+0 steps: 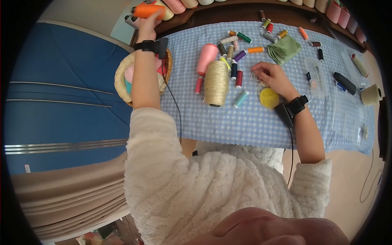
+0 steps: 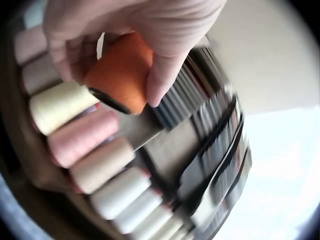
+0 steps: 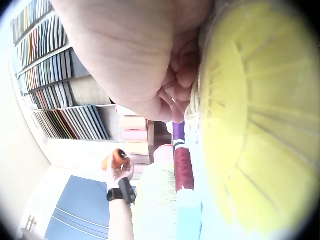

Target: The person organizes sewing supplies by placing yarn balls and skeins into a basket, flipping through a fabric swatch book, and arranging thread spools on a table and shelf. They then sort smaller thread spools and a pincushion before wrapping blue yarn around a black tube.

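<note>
My left hand (image 1: 148,27) pinches an orange thread cone (image 1: 148,11); my right hand (image 1: 272,77) curls beside the yellow disc (image 1: 269,98), whose radiating lines only the right wrist view shows.

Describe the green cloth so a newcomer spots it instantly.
Find the blue-and-white checked cover and look just beyond the right hand. The green cloth lies there, beside small thread spools. Unlike those rigid cylinders, it is soft, folded fabric.
</note>
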Action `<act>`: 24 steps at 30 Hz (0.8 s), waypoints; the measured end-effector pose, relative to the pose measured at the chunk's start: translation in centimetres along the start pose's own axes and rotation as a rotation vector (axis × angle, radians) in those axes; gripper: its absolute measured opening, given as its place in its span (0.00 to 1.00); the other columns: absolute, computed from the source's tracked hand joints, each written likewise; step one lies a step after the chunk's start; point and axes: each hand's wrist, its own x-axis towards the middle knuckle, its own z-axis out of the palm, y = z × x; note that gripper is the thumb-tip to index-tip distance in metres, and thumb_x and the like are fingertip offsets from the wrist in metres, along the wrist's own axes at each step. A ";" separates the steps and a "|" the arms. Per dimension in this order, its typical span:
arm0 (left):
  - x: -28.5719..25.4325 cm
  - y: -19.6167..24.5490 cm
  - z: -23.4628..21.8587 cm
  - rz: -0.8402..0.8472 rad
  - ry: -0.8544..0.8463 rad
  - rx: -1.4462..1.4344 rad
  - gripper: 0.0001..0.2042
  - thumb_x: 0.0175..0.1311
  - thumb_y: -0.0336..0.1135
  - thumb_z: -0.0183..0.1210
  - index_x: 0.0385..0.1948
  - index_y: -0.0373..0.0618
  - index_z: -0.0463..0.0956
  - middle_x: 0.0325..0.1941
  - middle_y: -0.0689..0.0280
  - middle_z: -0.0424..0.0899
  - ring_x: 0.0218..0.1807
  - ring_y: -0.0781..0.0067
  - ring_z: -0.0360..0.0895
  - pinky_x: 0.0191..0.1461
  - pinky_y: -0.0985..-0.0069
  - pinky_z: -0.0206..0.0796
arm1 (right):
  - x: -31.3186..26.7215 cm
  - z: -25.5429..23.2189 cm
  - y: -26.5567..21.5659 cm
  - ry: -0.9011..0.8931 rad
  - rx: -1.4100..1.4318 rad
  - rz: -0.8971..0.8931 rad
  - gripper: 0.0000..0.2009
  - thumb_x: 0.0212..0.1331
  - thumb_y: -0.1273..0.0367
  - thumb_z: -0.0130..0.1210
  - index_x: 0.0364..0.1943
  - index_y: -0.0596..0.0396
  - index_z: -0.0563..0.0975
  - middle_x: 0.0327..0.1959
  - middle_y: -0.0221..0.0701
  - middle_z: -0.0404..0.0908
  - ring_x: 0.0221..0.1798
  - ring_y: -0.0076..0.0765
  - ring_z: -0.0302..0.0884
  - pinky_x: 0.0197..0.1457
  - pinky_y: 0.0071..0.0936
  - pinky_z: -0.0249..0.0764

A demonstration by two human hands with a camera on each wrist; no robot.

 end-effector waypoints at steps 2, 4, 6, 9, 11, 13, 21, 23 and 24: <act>-0.2 -1.6 1.6 0.089 -0.065 0.348 0.28 0.54 0.41 0.74 0.55 0.41 0.75 0.53 0.61 0.83 0.55 0.61 0.81 0.58 0.64 0.75 | 0.0 -0.1 -0.1 -0.001 0.005 0.016 0.09 0.66 0.71 0.56 0.46 0.59 0.82 0.28 0.31 0.83 0.31 0.22 0.79 0.38 0.24 0.76; 0.9 -4.0 2.6 0.201 -0.182 0.412 0.32 0.49 0.45 0.77 0.54 0.40 0.76 0.51 0.60 0.85 0.54 0.59 0.82 0.54 0.67 0.75 | -0.1 -0.2 -0.3 -0.002 0.017 0.019 0.09 0.66 0.71 0.56 0.46 0.59 0.82 0.28 0.30 0.83 0.30 0.22 0.79 0.38 0.24 0.75; 2.6 -4.7 3.2 0.158 -0.109 0.744 0.34 0.46 0.47 0.78 0.53 0.37 0.76 0.51 0.57 0.85 0.53 0.56 0.82 0.55 0.67 0.75 | -0.2 -0.2 -0.3 -0.019 0.009 0.025 0.09 0.67 0.71 0.55 0.47 0.59 0.82 0.29 0.28 0.82 0.31 0.20 0.77 0.37 0.23 0.74; 3.9 -5.0 3.7 0.121 0.017 0.986 0.45 0.42 0.48 0.80 0.57 0.26 0.66 0.57 0.43 0.78 0.60 0.45 0.77 0.62 0.64 0.70 | -0.1 -0.3 -0.3 -0.044 -0.017 0.021 0.09 0.69 0.71 0.53 0.48 0.59 0.81 0.30 0.25 0.80 0.32 0.17 0.73 0.38 0.20 0.73; 4.2 -6.8 4.0 0.264 0.239 1.069 0.49 0.41 0.49 0.80 0.59 0.22 0.60 0.58 0.39 0.75 0.61 0.43 0.74 0.64 0.62 0.68 | -0.2 -0.4 -0.7 -0.048 -0.023 0.014 0.09 0.69 0.71 0.54 0.48 0.59 0.81 0.30 0.25 0.80 0.32 0.17 0.73 0.37 0.20 0.72; 4.1 -7.5 2.9 0.376 0.207 1.104 0.50 0.42 0.48 0.80 0.59 0.21 0.57 0.57 0.39 0.72 0.59 0.42 0.73 0.63 0.60 0.67 | -0.1 -0.3 -0.4 -0.037 -0.032 0.012 0.09 0.68 0.71 0.54 0.47 0.59 0.81 0.30 0.25 0.80 0.32 0.17 0.73 0.37 0.20 0.72; -8.1 1.6 9.1 0.253 -0.331 1.104 0.32 0.53 0.65 0.68 0.34 0.38 0.78 0.29 0.54 0.84 0.33 0.53 0.83 0.40 0.61 0.74 | 0.0 -0.3 -0.1 -0.031 -0.017 0.006 0.09 0.68 0.72 0.54 0.47 0.59 0.81 0.31 0.25 0.80 0.32 0.17 0.74 0.39 0.20 0.74; -10.3 0.7 10.3 -0.065 -0.707 1.161 0.32 0.51 0.63 0.69 0.41 0.36 0.79 0.33 0.53 0.86 0.38 0.55 0.84 0.41 0.64 0.75 | 0.0 -0.3 -0.1 -0.028 -0.045 -0.007 0.09 0.68 0.72 0.54 0.47 0.59 0.81 0.31 0.25 0.80 0.33 0.17 0.74 0.39 0.20 0.74; -11.4 0.6 10.9 -0.214 -0.858 1.129 0.33 0.51 0.61 0.70 0.43 0.36 0.79 0.36 0.52 0.86 0.39 0.56 0.85 0.42 0.65 0.75 | -0.1 -0.2 -0.1 -0.031 -0.033 0.002 0.09 0.68 0.72 0.54 0.48 0.59 0.81 0.31 0.25 0.81 0.33 0.17 0.74 0.39 0.21 0.74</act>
